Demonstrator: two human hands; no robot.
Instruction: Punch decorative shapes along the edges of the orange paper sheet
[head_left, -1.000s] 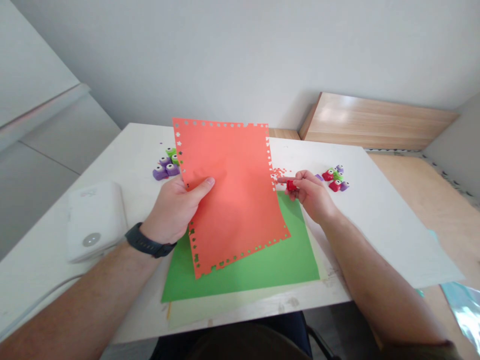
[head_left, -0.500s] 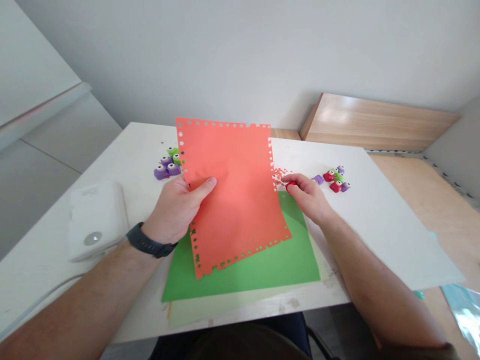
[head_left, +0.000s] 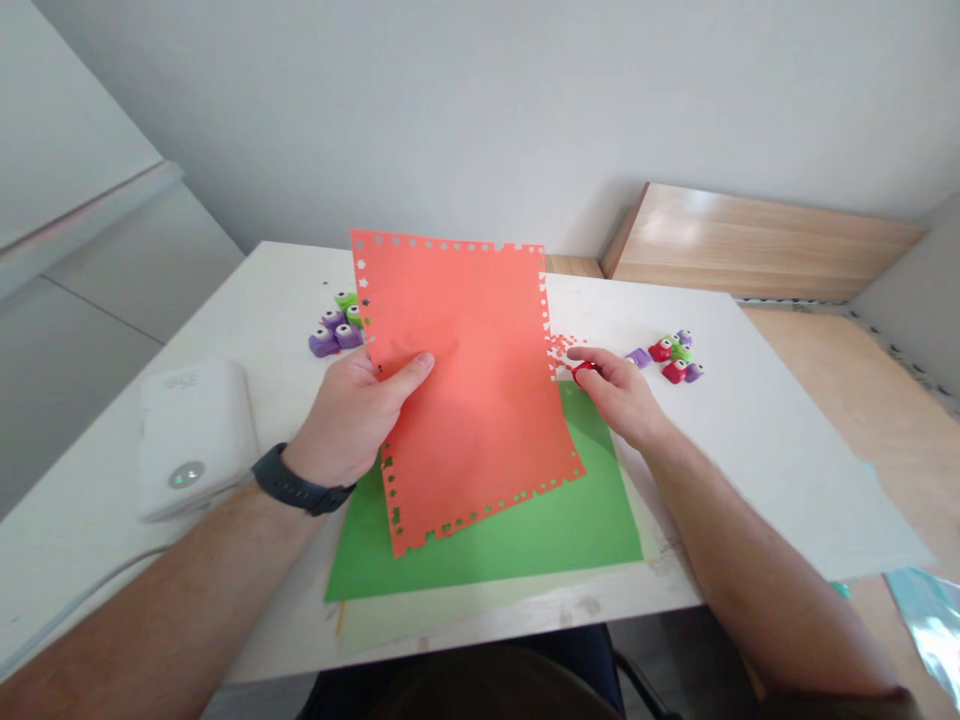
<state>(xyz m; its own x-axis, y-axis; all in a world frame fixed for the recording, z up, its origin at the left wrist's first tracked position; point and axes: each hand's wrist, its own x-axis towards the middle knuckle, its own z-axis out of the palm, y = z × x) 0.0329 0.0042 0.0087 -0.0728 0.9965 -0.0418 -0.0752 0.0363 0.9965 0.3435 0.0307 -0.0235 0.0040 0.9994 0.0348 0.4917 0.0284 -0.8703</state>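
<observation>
Left hand [head_left: 356, 405], mid-left of frame: fingers gripping the orange sheet [head_left: 480, 390] by its left edge, thumb on the near face, other fingers behind. Sheet is mid-frame, tilted up, small shaped holes along all four borders, a few notches broken through at top and bottom edges. Right hand [head_left: 624, 395], right of centre: fingers closed on a small red punch [head_left: 583, 373], mostly hidden by the hand, just off the sheet's right edge; can't tell if they touch. Orange paper bits [head_left: 568, 344] on the desk [head_left: 289, 275] right beside it. Green sheet [head_left: 525, 540] lies under the orange one, lower centre, with a paler sheet [head_left: 480, 615] below that. Left cluster of punches [head_left: 337, 325], purple and green, with eye-like buttons; right cluster [head_left: 677, 358] in red, green, purple, one purple punch [head_left: 638, 358] just left of it. White device [head_left: 195, 440] at left: round grey button, faint grey mark near top, unreadable. Dark watch [head_left: 300, 485] on left wrist.
</observation>
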